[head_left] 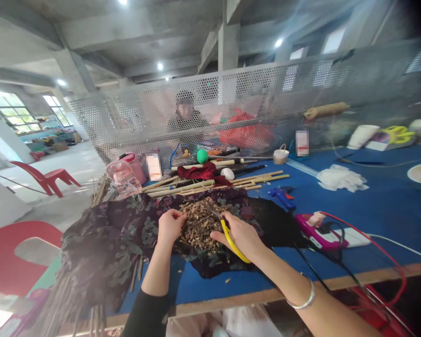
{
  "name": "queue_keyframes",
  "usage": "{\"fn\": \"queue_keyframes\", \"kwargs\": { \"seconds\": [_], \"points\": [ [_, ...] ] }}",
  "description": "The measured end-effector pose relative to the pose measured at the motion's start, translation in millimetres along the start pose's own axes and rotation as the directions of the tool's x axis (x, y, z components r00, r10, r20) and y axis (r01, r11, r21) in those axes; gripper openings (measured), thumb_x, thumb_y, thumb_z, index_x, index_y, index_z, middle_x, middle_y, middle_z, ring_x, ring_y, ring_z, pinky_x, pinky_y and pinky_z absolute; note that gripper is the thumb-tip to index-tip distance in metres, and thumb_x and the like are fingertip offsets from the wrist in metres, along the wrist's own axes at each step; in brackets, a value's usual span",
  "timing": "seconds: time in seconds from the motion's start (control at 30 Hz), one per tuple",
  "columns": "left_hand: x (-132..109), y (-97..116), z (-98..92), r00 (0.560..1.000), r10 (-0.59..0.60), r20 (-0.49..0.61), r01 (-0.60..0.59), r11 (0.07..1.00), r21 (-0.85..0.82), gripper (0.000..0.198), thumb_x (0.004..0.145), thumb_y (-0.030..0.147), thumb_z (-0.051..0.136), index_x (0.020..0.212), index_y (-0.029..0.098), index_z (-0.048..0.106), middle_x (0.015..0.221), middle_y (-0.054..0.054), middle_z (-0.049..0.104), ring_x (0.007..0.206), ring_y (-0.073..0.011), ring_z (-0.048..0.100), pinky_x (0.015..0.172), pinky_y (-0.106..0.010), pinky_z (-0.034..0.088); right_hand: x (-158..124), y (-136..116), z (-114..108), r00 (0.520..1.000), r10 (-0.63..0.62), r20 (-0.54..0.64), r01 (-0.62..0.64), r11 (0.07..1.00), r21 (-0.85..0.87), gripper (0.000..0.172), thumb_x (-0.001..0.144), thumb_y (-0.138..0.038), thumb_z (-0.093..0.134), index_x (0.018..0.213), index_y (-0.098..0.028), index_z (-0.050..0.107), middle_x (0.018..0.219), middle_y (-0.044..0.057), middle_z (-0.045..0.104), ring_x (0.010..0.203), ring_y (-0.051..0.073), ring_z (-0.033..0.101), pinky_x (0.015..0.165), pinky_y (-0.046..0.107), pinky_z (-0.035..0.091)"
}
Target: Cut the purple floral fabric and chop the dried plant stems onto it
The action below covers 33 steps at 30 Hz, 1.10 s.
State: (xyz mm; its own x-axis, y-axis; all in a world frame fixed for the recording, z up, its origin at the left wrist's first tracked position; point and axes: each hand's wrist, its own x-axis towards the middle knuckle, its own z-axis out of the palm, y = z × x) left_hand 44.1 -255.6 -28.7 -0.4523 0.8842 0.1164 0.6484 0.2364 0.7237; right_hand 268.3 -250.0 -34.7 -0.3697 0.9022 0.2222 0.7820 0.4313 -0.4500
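A heap of brown dried plant bits lies on a dark floral cloth spread over the blue table. At the heap's left edge, my left hand has its thumb and fingers pinched together; whatever is between them is too small to name. My right hand is closed round a pair of scissors with yellow handles. Their dark blades point up and left above the heap. Part of the handles is hidden by my fingers.
Bamboo sticks, a dark red cloth and a green ball lie behind the heap. A blue glue gun and a magenta power strip with cables are on the right. Beyond the perforated metal screen sits a person.
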Motion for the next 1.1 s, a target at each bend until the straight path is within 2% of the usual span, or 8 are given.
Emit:
{"fn": "queue_keyframes", "kwargs": {
  "seconds": [0.17, 0.37, 0.47, 0.57, 0.67, 0.77, 0.97, 1.1],
  "points": [
    [16, 9, 4.1, 0.991, 0.127, 0.031, -0.128, 0.991, 0.036, 0.016, 0.077, 0.019, 0.058, 0.084, 0.016, 0.071, 0.081, -0.006, 0.07, 0.074, -0.0153, 0.061, 0.07, -0.024, 0.041, 1, 1, -3, 0.997, 0.076, -0.007, -0.075, 0.996, 0.043, 0.058, 0.081, -0.065, 0.044, 0.114, -0.018, 0.048, 0.096, 0.01, 0.068, 0.089, 0.026, 0.066, 0.066, 0.028, 0.042],
    [16, 27, 4.1, 0.982, 0.176, 0.072, -0.177, 0.984, 0.015, 0.019, 0.075, 0.033, 0.06, 0.071, 0.017, 0.069, 0.062, -0.001, 0.064, 0.06, -0.0132, 0.054, 0.058, -0.024, 0.035, -1, 7, -5, 0.991, 0.126, 0.044, -0.13, 0.987, 0.091, 0.052, 0.082, -0.061, 0.044, 0.114, -0.02, 0.047, 0.094, 0.008, 0.068, 0.09, 0.027, 0.065, 0.067, 0.029, 0.043],
    [9, 25, -1.9, 0.96, 0.181, 0.213, -0.184, 0.983, -0.006, 0.027, 0.069, 0.043, 0.065, 0.064, 0.017, 0.067, 0.056, 0.001, 0.06, 0.054, -0.0123, 0.05, 0.053, -0.023, 0.031, -4, 12, -2, 0.989, 0.139, 0.055, -0.143, 0.986, 0.088, 0.049, 0.083, -0.056, 0.045, 0.115, -0.02, 0.046, 0.094, 0.008, 0.069, 0.09, 0.027, 0.065, 0.069, 0.03, 0.043],
    [2, 23, -0.7, 0.929, 0.184, 0.322, -0.182, 0.983, -0.036, 0.022, 0.064, 0.039, 0.07, 0.068, 0.017, 0.069, 0.057, 0.001, 0.061, 0.054, -0.0124, 0.051, 0.052, -0.023, 0.031, -6, 14, 3, 0.988, 0.143, 0.052, -0.147, 0.986, 0.079, 0.049, 0.084, -0.054, 0.047, 0.118, -0.019, 0.045, 0.092, 0.008, 0.068, 0.088, 0.026, 0.066, 0.068, 0.03, 0.044],
    [-1, 22, 7.0, 0.931, 0.235, 0.279, -0.233, 0.972, -0.041, 0.014, 0.07, 0.029, 0.063, 0.067, 0.018, 0.07, 0.058, 0.0, 0.063, 0.055, -0.0129, 0.053, 0.056, -0.023, 0.034, -4, 12, 7, 0.99, 0.131, 0.042, -0.134, 0.988, 0.078, 0.05, 0.083, -0.053, 0.048, 0.12, -0.019, 0.045, 0.095, 0.01, 0.068, 0.087, 0.027, 0.066, 0.066, 0.03, 0.044],
    [0, 22, 12.6, 0.936, 0.279, 0.217, -0.27, 0.96, -0.07, 0.018, 0.075, 0.026, 0.058, 0.068, 0.018, 0.071, 0.064, -0.002, 0.067, 0.06, -0.0142, 0.056, 0.06, -0.024, 0.036, -2, 9, 11, 0.993, 0.109, 0.035, -0.112, 0.989, 0.096, 0.05, 0.083, -0.053, 0.049, 0.12, -0.019, 0.046, 0.096, 0.01, 0.068, 0.089, 0.027, 0.066, 0.069, 0.031, 0.045],
    [1, 25, 13.7, 0.972, 0.205, 0.118, -0.174, 0.958, -0.228, 0.026, 0.077, 0.037, 0.057, 0.074, 0.017, 0.073, 0.061, -0.001, 0.067, 0.057, -0.0143, 0.056, 0.057, -0.023, 0.039, -2, 2, 15, 1.0, 0.013, -0.015, -0.012, 0.997, 0.083, 0.06, 0.079, -0.058, 0.053, 0.121, -0.016, 0.047, 0.112, 0.015, 0.062, 0.099, 0.028, 0.061, 0.079, 0.036, 0.048],
    [-3, 26, 20.1, 0.949, 0.306, 0.069, -0.271, 0.912, -0.309, 0.02, 0.078, 0.023, 0.054, 0.079, 0.018, 0.073, 0.081, -0.002, 0.072, 0.073, -0.0147, 0.062, 0.07, -0.023, 0.044, -1, -4, 13, 0.996, -0.069, -0.06, 0.072, 0.996, 0.049, 0.068, 0.073, -0.063, 0.057, 0.116, -0.011, 0.051, 0.11, 0.019, 0.06, 0.105, 0.031, 0.057, 0.087, 0.041, 0.046]
  ]
}}
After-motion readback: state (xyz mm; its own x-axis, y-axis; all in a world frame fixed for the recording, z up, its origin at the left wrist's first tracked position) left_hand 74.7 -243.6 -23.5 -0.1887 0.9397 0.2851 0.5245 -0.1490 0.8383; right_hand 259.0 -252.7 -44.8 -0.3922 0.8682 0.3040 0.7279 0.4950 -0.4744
